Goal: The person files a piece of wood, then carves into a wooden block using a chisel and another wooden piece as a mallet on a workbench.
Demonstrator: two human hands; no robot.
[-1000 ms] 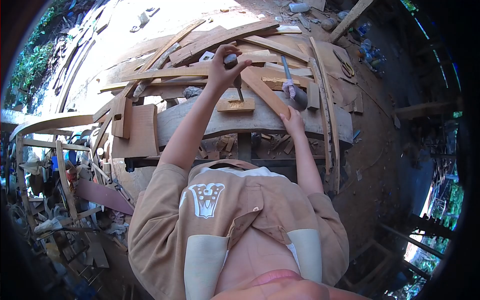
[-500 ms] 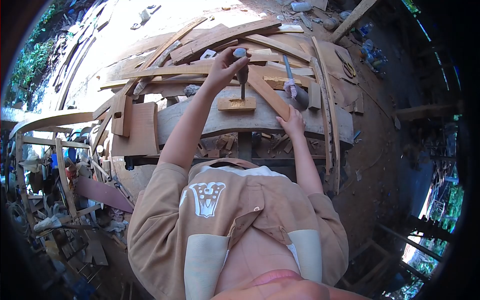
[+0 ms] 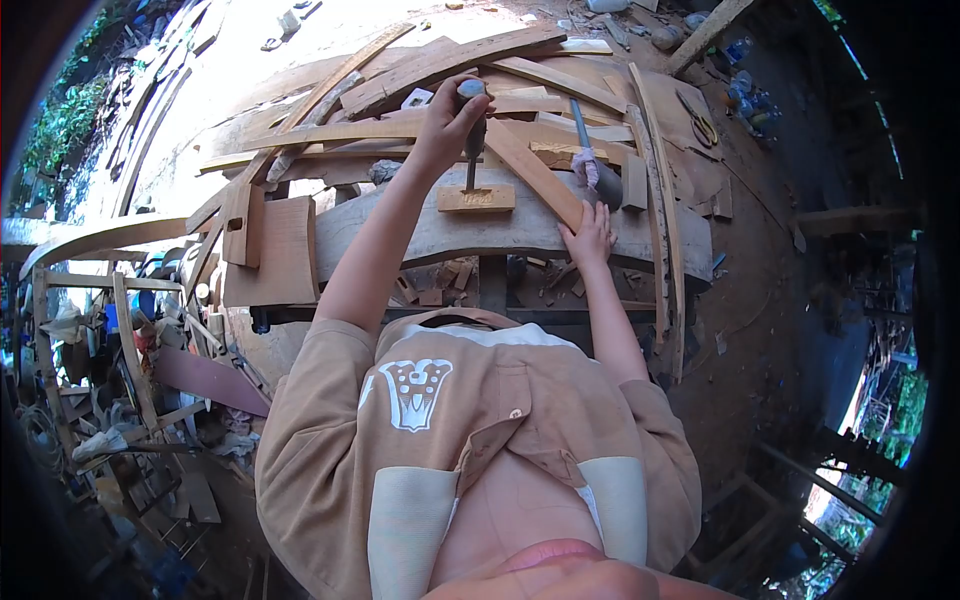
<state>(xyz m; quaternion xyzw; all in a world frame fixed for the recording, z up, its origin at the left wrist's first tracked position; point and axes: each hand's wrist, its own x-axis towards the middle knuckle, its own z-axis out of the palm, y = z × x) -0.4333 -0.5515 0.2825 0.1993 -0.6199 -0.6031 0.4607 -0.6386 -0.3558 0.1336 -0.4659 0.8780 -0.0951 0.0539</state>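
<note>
The block (image 3: 476, 201) sits on the bench (image 3: 430, 236), in front of the person, and I think it could slide or spin if the chisel (image 3: 470, 172) is pushed hard, because I see no clamp on it. The chisel stands almost straight up, with its tip at the cut in the block, and the left hand (image 3: 450, 118) is closed around its handle. If it tips over, the tip could skid out of the cut, or a thin wall of the block could crack. The right hand (image 3: 589, 238) grips the near end of the stick (image 3: 540, 180); its far end is close to the left hand, so a bad swing could bump those fingers. The long strips lie loose across each other, so a knock could make some slide. Now I count: one block being cut, one chisel, one stick in the right hand, two hands. Farther out, there is one block with a hole (image 3: 242, 225) on the left, one rag (image 3: 586, 168) by the pipe (image 3: 580, 125) on the right, and one pair of scissors (image 3: 700, 122). There are lots of strips, too jumbled for me to count
</note>
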